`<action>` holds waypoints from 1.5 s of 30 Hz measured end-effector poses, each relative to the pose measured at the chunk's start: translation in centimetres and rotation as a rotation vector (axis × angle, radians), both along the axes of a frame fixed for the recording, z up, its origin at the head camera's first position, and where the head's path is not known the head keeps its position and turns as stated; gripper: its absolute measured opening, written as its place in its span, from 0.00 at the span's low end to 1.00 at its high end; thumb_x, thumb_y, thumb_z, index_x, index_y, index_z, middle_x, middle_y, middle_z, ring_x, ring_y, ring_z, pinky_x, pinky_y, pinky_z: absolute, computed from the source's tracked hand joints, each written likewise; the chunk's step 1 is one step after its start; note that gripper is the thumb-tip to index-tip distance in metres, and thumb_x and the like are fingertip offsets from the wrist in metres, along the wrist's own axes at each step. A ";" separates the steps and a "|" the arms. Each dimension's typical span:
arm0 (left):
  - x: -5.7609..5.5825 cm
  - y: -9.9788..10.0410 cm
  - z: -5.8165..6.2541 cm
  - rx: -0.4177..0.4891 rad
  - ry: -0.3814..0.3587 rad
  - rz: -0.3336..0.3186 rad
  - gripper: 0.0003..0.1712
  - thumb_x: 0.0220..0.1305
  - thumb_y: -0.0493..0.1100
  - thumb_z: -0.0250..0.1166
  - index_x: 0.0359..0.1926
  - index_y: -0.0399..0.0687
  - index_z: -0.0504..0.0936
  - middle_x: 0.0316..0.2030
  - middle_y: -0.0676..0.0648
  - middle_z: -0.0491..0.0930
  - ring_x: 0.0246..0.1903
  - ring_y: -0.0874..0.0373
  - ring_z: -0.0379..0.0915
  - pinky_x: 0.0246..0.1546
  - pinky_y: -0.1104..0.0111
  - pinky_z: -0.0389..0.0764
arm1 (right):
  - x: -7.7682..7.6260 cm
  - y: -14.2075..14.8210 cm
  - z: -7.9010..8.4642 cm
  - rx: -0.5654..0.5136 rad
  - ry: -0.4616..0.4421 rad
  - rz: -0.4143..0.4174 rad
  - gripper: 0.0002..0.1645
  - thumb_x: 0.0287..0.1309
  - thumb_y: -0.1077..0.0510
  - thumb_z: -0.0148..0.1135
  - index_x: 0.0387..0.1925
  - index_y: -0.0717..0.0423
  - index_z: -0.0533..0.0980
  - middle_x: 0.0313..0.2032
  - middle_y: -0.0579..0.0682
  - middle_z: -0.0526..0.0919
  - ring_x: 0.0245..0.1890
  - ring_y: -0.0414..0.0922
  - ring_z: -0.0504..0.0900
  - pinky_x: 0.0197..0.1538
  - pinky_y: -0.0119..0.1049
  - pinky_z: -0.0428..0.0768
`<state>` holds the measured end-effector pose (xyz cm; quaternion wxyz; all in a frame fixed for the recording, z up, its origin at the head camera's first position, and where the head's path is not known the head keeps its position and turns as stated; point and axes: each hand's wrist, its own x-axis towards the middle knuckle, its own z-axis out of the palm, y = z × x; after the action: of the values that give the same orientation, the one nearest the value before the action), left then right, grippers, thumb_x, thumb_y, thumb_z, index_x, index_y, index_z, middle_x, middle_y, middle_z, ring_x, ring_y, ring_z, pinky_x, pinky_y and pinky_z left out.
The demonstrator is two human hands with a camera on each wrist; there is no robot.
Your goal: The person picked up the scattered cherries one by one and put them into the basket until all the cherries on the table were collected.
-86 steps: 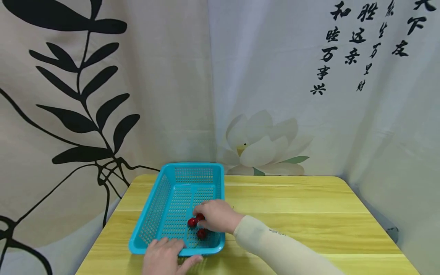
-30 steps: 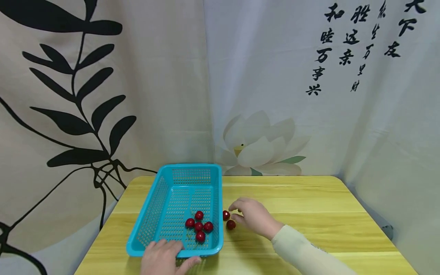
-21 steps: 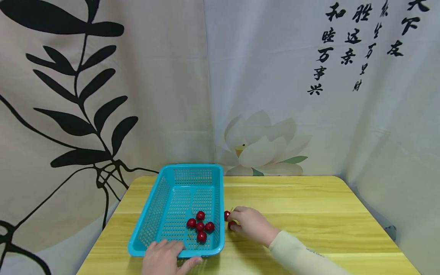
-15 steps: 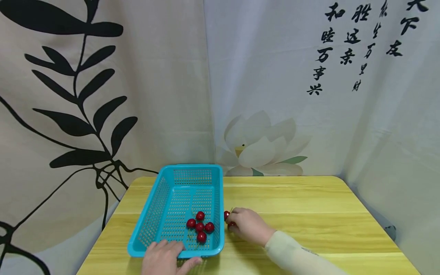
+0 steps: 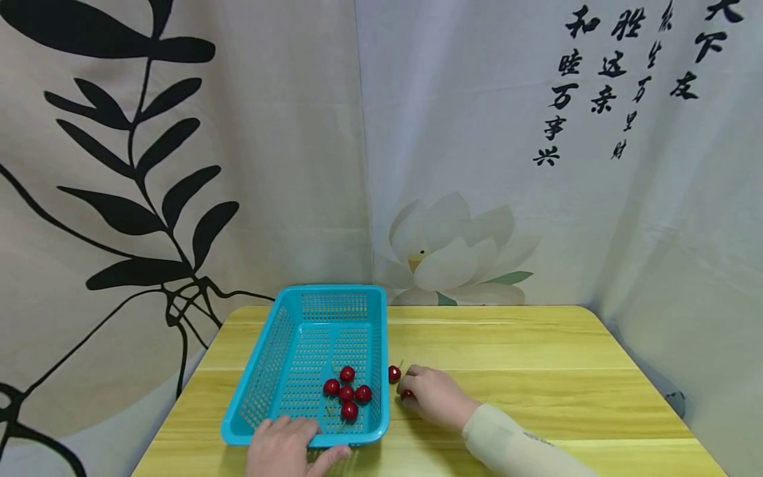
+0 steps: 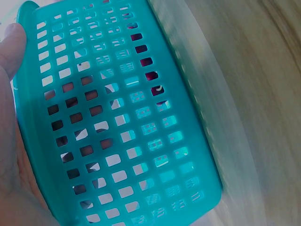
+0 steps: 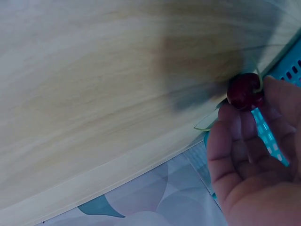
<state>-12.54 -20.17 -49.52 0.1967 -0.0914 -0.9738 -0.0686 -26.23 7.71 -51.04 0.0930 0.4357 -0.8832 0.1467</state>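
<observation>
Along the near end of a blue plastic basket (image 5: 310, 318), my left hand (image 5: 280, 447) grips the rim, fingers inside and thumb outside. Through the holes in the left wrist view, parts of those fingers show behind the basket wall (image 6: 113, 160). To the right of the basket, my right hand (image 5: 438, 397) pinches a dark red cherry (image 7: 244, 92) between thumb and fingertips; its green stem shows in the right wrist view. Just beyond that hand a second cherry (image 5: 394, 374) lies on the table against the basket's side. Several cherries (image 5: 346, 393) sit together inside the basket's near right part.
The basket stands on the left part of a light wooden table (image 5: 536, 371). A printed curtain (image 5: 465, 165) with a lotus, leaves and writing hangs behind and beside the table.
My right hand came out of the basket, leaving cherries there, and moved to the two on the table. Its spread fingers then closed on the nearer cherry. My left hand stayed on the rim.
</observation>
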 end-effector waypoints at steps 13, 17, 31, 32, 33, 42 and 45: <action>0.1 0.0 0.1 0.002 0.024 -0.015 0.34 0.50 0.85 0.52 0.20 0.64 0.76 0.16 0.64 0.71 0.21 0.62 0.66 0.27 0.64 0.66 | 0.6 0.1 0.4 0.037 -0.103 -0.002 0.08 0.55 0.59 0.72 0.38 0.50 0.85 0.33 0.41 0.83 0.31 0.33 0.76 0.38 0.33 0.81; 0.1 0.0 0.0 0.007 0.031 -0.026 0.34 0.51 0.85 0.51 0.20 0.64 0.76 0.17 0.64 0.72 0.20 0.63 0.66 0.27 0.64 0.66 | 0.3 0.4 0.9 0.010 -0.118 -0.024 0.10 0.55 0.59 0.72 0.40 0.51 0.84 0.35 0.42 0.84 0.32 0.35 0.77 0.38 0.35 0.82; -0.1 -0.1 -0.1 0.012 0.018 -0.015 0.31 0.49 0.84 0.55 0.21 0.67 0.77 0.17 0.65 0.72 0.21 0.63 0.66 0.28 0.63 0.68 | -0.6 -3.8 10.1 -0.339 -0.072 -0.099 0.19 0.60 0.58 0.69 0.53 0.56 0.79 0.42 0.46 0.80 0.36 0.38 0.77 0.39 0.34 0.81; -0.1 -0.1 0.0 0.013 0.024 -0.018 0.31 0.49 0.84 0.55 0.21 0.66 0.77 0.17 0.65 0.72 0.21 0.63 0.66 0.28 0.63 0.68 | -0.5 -4.6 10.3 -0.350 -0.080 -0.073 0.19 0.60 0.58 0.69 0.53 0.56 0.79 0.42 0.46 0.80 0.36 0.38 0.77 0.38 0.33 0.81; -0.1 -0.1 0.0 0.012 0.030 -0.021 0.31 0.49 0.84 0.55 0.21 0.66 0.77 0.17 0.65 0.71 0.20 0.63 0.66 0.27 0.63 0.67 | -0.4 -5.4 10.3 -0.357 -0.091 -0.047 0.19 0.59 0.59 0.69 0.53 0.57 0.79 0.43 0.47 0.79 0.36 0.39 0.77 0.38 0.32 0.82; 0.0 0.1 0.0 0.021 0.086 -0.033 0.32 0.49 0.85 0.54 0.16 0.66 0.71 0.13 0.65 0.65 0.16 0.64 0.62 0.23 0.65 0.65 | -0.1 -10.4 8.3 -0.245 -0.238 -0.020 0.15 0.61 0.59 0.67 0.50 0.55 0.80 0.44 0.45 0.82 0.39 0.35 0.77 0.42 0.28 0.79; 0.0 0.0 0.0 0.021 0.114 -0.037 0.32 0.49 0.85 0.54 0.15 0.67 0.70 0.13 0.66 0.63 0.15 0.64 0.61 0.22 0.65 0.64 | 0.3 -11.3 7.4 -0.182 -0.242 0.028 0.13 0.60 0.59 0.69 0.47 0.54 0.81 0.39 0.44 0.84 0.34 0.34 0.77 0.39 0.26 0.79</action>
<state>-12.57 -20.14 -49.55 0.2513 -0.1113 -0.9584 -0.0770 -25.98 -3.64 -43.68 0.0230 0.4168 -0.8649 0.2788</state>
